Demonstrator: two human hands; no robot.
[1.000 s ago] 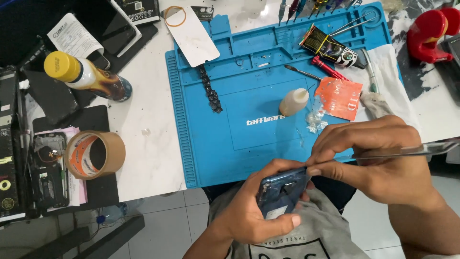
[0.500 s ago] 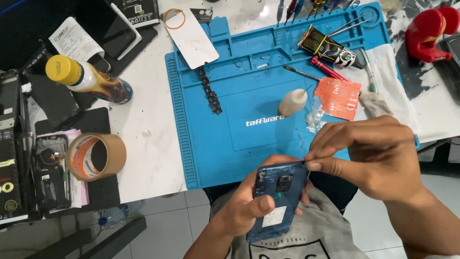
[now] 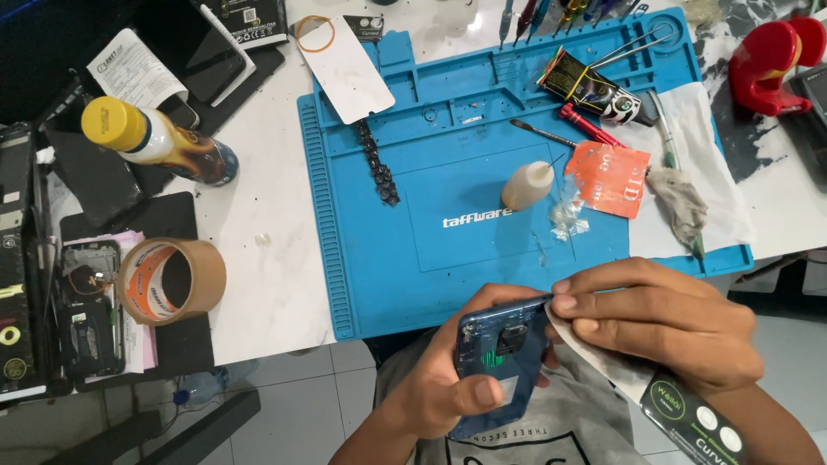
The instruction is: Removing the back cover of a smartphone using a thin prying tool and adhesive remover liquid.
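Note:
My left hand (image 3: 444,392) holds a dark blue phone frame (image 3: 500,362) over my lap, just off the near edge of the blue work mat (image 3: 379,258), thumb on its lower face. My right hand (image 3: 663,323) pinches a thin white film sheet (image 3: 607,366) at the phone's upper right corner. The sheet runs down to the right and ends in a black printed tab (image 3: 693,422). Inside the frame I see a dark square part and a green mark.
On the mat lie a small white dropper bottle (image 3: 525,185), an orange packet (image 3: 612,176), a black chain-like strip (image 3: 377,164), a white card (image 3: 345,65) and tools. A brown tape roll (image 3: 170,280) and yellow-capped bottle (image 3: 155,142) stand at left. A red holder (image 3: 771,56) sits top right.
One second ago my right hand held a long metal tool by the phone. Now it grips the white film sheet instead. The phone has tilted more upright in my left hand.

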